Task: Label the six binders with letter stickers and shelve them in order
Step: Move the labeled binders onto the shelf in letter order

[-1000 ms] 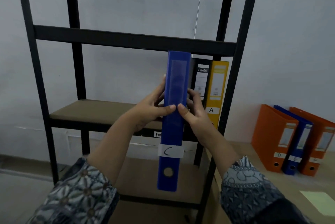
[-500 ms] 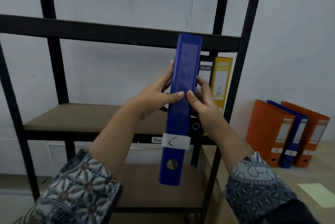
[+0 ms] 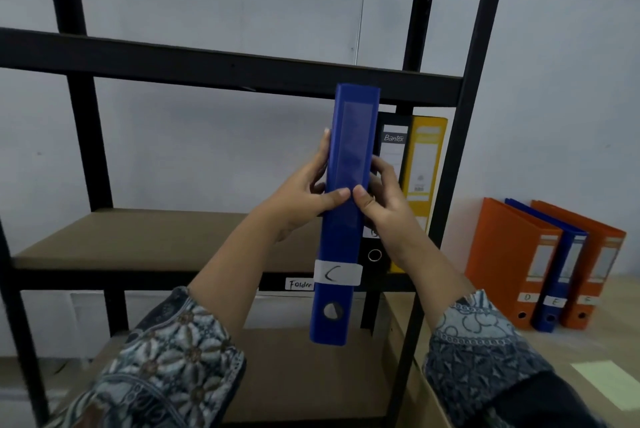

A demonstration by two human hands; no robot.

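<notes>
binder c raised in front of the middle shelf

the black rack (image 3: 242, 67) fills my view. compared with a second ago, the blue binder (image 3: 349, 157) is higher, its top now crossing the upper beam. it's not yet on the board, just left of the black binder (image 3: 391, 150) and yellow binder (image 3: 427, 157). my left hand (image 3: 301, 199) and right hand (image 3: 388, 205) grip its sides, thumbs meeting on the spine above the c sticker (image 3: 337, 274).
</notes>
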